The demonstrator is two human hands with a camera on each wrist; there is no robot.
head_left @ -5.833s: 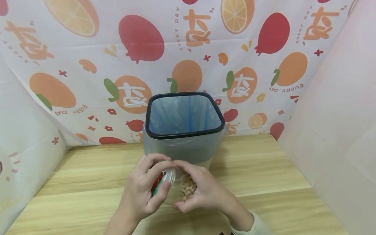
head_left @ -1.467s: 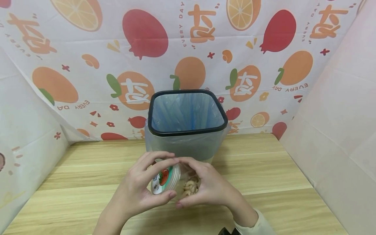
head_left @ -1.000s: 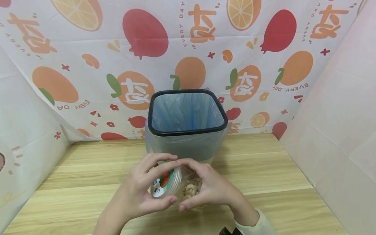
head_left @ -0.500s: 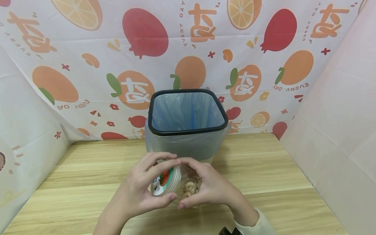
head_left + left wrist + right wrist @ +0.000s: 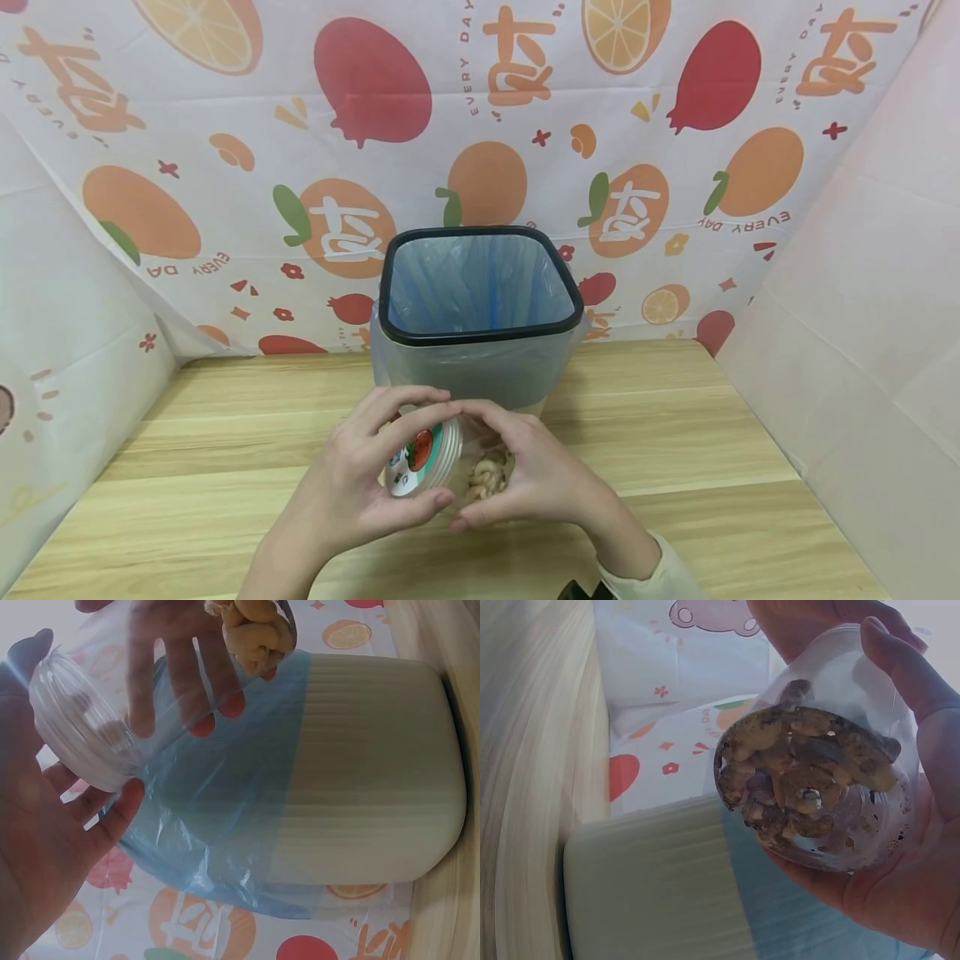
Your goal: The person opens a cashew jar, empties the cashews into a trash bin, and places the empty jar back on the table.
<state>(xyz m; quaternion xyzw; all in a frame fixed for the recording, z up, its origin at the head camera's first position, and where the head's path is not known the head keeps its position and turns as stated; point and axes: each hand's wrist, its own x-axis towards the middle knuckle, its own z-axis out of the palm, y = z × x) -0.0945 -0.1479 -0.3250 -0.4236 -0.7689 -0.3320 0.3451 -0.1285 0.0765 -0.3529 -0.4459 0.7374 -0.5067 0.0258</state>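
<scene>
Between the two hands a clear plastic jar (image 5: 847, 682) is held tilted above the table, its lid end to the left. Pale curved nuts that look like cashews (image 5: 489, 475) lie toward its base. My left hand (image 5: 360, 475) curls its fingers and thumb round the clear ridged lid (image 5: 447, 458), whose top has a white and green label with a red fruit picture. The lid is on the jar. My right hand (image 5: 543, 475) grips the jar's body, with its fingers on the far side and its thumb near. In the left wrist view, fingers of the right hand show through the clear wall.
Just behind the hands stands a pale bin (image 5: 480, 367) with a black rim and a blue plastic liner (image 5: 480, 283). It sits on a wood-grain table (image 5: 675, 450). Fruit-print cloth (image 5: 487, 108) hangs at the back, and pale sheets close in both sides.
Since the oldest frame, the lid's label has turned into fuller view and the hands sit slightly further right. Over the last second, the jar only tilts a little; both hands keep their hold.
</scene>
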